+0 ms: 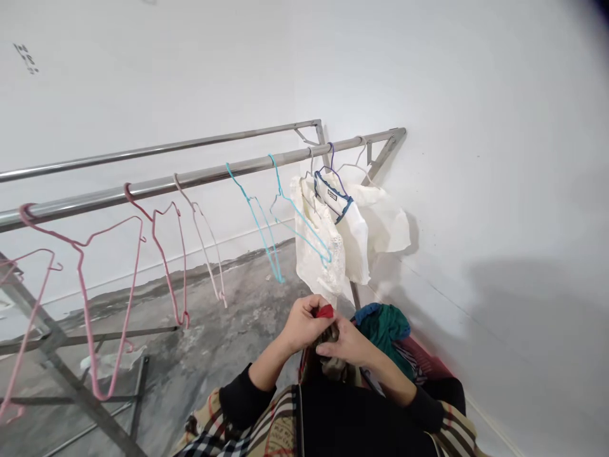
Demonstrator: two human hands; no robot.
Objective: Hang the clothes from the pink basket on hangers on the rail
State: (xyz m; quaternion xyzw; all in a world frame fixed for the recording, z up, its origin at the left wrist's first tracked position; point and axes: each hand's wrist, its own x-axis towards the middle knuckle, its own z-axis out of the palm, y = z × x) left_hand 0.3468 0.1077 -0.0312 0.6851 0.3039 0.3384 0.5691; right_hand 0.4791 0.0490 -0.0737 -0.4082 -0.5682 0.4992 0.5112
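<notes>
My left hand (303, 322) and my right hand (346, 343) meet low in the middle, both closed on a bunched dark garment with a red patch (326, 312) at its top. The fabric hangs down between my wrists. Just right of my hands a basket (425, 362) holds a teal and blue heap of clothes (384, 324). Above them white garments (347, 228) hang on hangers at the right end of a steel rail (190, 179).
Several bare wire hangers, pink (85, 279), pale and turquoise (266, 222), hang along the front rail; a second rail (157, 150) runs behind. The rack's legs cross at lower left over a rough concrete floor. White walls close in behind and on the right.
</notes>
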